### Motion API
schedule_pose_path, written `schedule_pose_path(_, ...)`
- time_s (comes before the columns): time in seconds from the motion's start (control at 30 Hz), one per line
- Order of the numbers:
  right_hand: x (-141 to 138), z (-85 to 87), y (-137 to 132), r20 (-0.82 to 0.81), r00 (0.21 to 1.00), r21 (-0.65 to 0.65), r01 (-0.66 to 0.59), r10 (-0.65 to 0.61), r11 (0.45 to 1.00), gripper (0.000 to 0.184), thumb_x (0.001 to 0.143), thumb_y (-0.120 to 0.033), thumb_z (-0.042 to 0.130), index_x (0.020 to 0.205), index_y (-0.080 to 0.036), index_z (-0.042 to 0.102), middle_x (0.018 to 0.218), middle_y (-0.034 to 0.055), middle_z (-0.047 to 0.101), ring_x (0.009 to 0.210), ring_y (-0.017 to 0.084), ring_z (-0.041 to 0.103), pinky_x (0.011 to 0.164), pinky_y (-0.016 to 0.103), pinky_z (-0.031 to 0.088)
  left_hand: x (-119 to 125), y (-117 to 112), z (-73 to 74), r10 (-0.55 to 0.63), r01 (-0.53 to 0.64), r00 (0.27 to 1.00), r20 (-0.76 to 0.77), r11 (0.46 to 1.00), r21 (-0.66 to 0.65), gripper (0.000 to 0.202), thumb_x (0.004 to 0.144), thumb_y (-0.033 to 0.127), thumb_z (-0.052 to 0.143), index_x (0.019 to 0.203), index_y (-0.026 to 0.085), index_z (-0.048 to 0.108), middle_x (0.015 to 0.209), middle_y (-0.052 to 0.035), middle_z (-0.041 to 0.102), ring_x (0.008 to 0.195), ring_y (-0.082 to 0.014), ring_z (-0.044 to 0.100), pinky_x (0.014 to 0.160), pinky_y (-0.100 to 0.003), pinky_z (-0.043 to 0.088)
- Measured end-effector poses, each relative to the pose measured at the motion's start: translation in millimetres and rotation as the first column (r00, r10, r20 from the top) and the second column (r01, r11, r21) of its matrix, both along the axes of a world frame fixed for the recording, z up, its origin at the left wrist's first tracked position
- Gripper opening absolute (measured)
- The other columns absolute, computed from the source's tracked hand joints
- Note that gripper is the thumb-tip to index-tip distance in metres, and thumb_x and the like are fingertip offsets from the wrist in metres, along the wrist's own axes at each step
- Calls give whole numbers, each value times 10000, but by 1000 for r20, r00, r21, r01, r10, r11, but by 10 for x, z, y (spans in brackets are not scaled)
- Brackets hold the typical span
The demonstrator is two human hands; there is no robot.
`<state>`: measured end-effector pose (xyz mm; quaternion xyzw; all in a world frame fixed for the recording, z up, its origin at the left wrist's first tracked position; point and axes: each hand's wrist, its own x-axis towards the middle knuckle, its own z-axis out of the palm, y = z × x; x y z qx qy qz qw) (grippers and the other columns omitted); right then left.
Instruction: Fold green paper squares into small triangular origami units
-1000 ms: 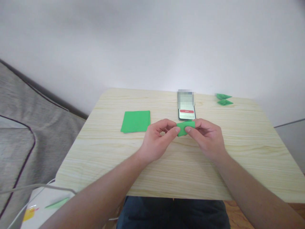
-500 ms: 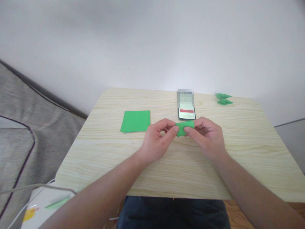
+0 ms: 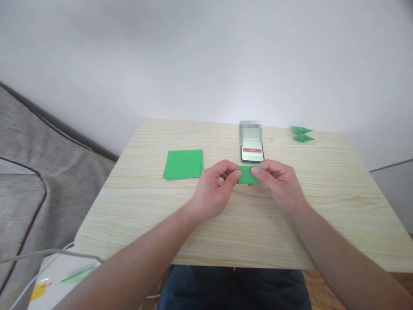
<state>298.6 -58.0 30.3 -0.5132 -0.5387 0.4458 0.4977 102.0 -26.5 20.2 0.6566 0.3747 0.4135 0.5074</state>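
While pale wood grain streaks the tabletop (image 3: pixel 238 234), both hands (image 3: pixel 212 190) (image 3: pixel 284 185) pinch a flat, green paper rectangle (image 3: pixel 246 175)

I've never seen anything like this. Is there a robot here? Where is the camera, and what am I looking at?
There's no robot, just a person using two bare hands. The camera is worn on the head, so you look forward and down past the person's own arms.

The left hand and right hand together hold a small green piece, which looks like folded paper, with both thumbs on top.

On the pale wooden table, flat green sheets lie to the left, a phone with its screen lit lies just beyond the hands, and two pointed green shapes lie at the far right.
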Motion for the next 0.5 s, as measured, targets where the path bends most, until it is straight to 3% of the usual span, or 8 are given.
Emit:
schedule_pose_path(0.17, -7, -6, -14, 57, 998, -23, 14, -13, 1000, 341, 900, -464, 745, 698, -193, 700, 685, 27, 725, 642, 156, 642, 606, 284, 479, 2, -4, 3, 0, 0, 1000, 4, 1000, 4, 209, 968, 369, 621, 895, 175, 645, 775, -10, 592, 742, -144, 534, 688, -270, 437)
schedule_pose_path(0.5, -17, 2, -51, 149, 987, 64, 53, -62, 997, 291, 904, -430, 746, 722, -206, 712, 655, 7, 693, 611, 148, 625, 567, 280, 460, 11, 2, 19, 10, -9, 999, 40, 999, -47, 205, 929, 374, 669, 890, 172, 665, 761, -12, 607, 715, -139, 532, 667, -265, 439)
